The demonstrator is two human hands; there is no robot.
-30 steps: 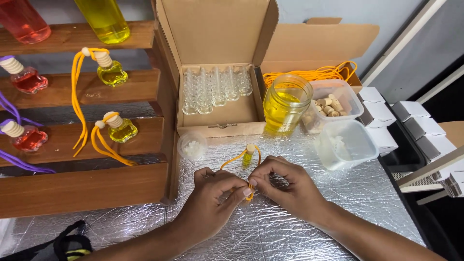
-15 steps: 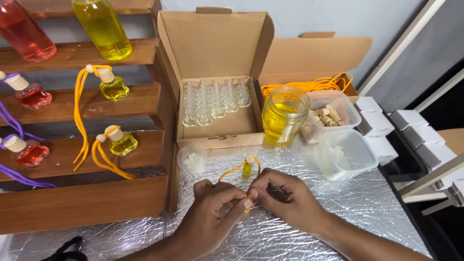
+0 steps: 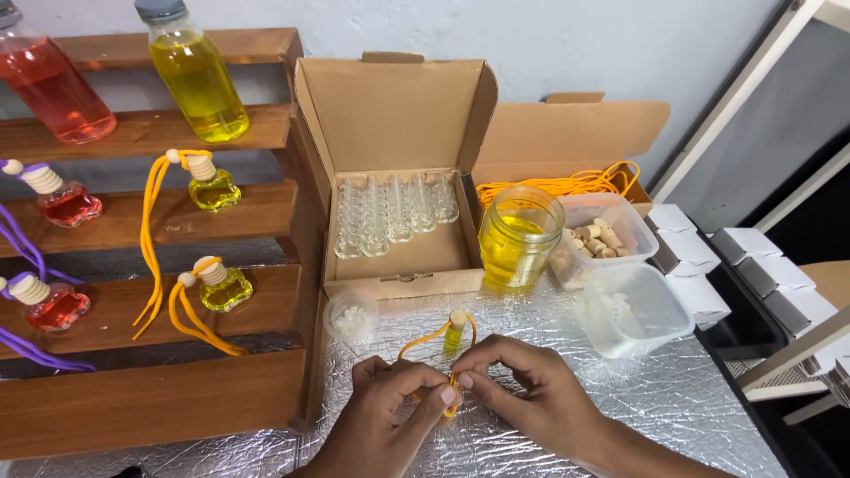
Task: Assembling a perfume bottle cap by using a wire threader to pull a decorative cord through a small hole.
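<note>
- My left hand (image 3: 387, 416) and right hand (image 3: 524, 394): fingertips pinched shut on an orange cord (image 3: 431, 336).
- Small corked vial of yellow liquid (image 3: 455, 332): upright on the foil-covered surface (image 3: 708, 407), inside the cord's loop, just beyond my fingers.
- Jar of yellow liquid (image 3: 518, 237): behind it, beside the box of empty vials (image 3: 394, 212).

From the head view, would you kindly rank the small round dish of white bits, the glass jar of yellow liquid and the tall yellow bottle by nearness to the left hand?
1. Small round dish, just above the left hand.
2. Glass jar, farther right, beside the open box.
3. Tall yellow bottle, top shelf, far left.
</note>
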